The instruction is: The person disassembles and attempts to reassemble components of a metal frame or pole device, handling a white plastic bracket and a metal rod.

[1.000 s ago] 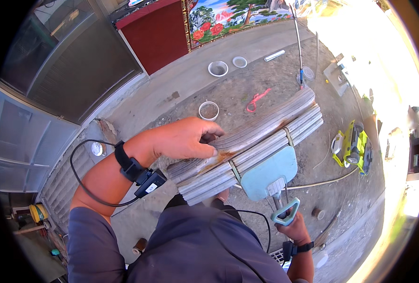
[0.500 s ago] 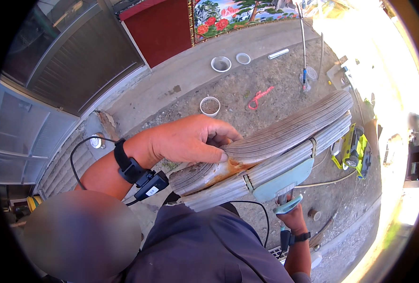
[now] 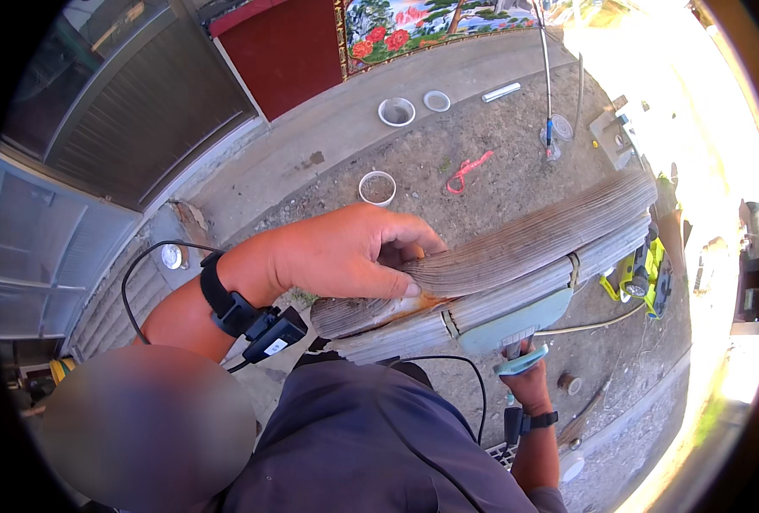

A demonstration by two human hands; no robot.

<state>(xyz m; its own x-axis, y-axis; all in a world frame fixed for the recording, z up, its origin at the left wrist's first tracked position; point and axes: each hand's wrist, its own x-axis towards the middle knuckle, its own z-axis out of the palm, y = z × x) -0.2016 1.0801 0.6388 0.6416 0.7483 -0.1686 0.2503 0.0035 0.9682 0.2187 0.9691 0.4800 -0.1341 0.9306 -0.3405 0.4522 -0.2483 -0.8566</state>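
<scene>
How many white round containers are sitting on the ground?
3: one on the dirt just beyond the left hand, and two on the concrete strip near the red door. Others may be hidden behind the wood.

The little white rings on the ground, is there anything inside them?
Cannot tell for sure. The nearest white ring shows only the same grey dirt inside as the ground around it; the two farther ones are too small to judge.

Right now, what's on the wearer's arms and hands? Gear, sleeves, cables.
Both hands are bare, no gloves. The left hand has a black wrist strap carrying a small black box, with a thin black cable looping off it. The right hand has a black watch-like band. The blue-grey sleeves are short, leaving forearms uncovered.
</scene>
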